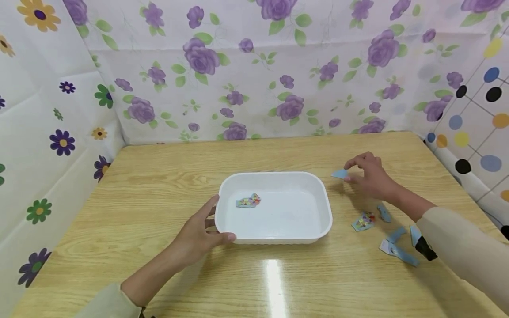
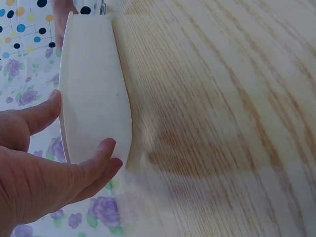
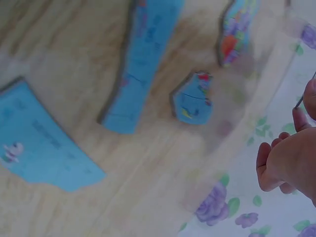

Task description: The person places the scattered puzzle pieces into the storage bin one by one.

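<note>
My left hand grips the left end of a white plastic tray, thumb at the near rim and fingers round the side. In the left wrist view those fingers lie against the tray's outer wall. Inside the tray is one colourful puzzle piece. To the right of the tray, my right hand pinches a light blue puzzle piece between thumb and fingers, above the table. In the right wrist view only a thin dark edge of that piece shows.
On the table's right lie several loose pieces: a multicoloured one, a small blue one, a long blue one touching another, and a blue-and-black one beside my sleeve. Flowered cloth hangs behind the wooden table.
</note>
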